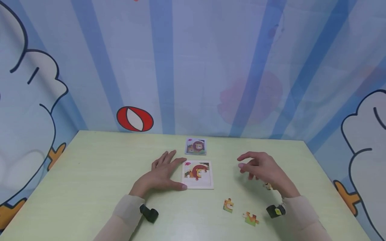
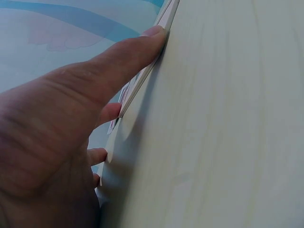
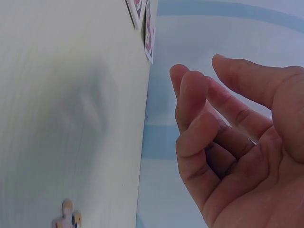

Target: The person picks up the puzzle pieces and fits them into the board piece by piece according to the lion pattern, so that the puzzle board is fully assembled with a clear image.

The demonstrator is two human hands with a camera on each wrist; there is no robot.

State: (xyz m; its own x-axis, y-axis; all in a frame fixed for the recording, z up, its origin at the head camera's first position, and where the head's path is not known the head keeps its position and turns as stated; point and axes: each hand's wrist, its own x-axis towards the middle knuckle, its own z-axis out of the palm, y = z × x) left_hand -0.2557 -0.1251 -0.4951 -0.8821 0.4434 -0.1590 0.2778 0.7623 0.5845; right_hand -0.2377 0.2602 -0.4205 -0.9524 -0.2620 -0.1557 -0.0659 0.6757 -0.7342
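Note:
A white-rimmed puzzle tray (image 1: 199, 186) lies on the table with part of a lion picture fitted in its upper and left area; its lower part is bare white. My left hand (image 1: 163, 175) rests at the tray's left edge, fingers spread. In the left wrist view, the thumb (image 2: 137, 50) touches the tray's rim. To the right, my right hand (image 1: 263, 169) hovers over the table with loosely bent fingers. Nothing shows between its thumb and fingertips in the right wrist view. Below that hand lies a loose puzzle piece (image 1: 267, 186), partly hidden by the wrist.
Two more loose puzzle pieces, one with an orange curve (image 1: 228, 205) and one with a green edge (image 1: 251, 219), lie at the tray's lower right. Behind the tray is a lion picture card (image 1: 195, 146). A striped blue curtain (image 1: 193, 67) hangs along the table's back edge.

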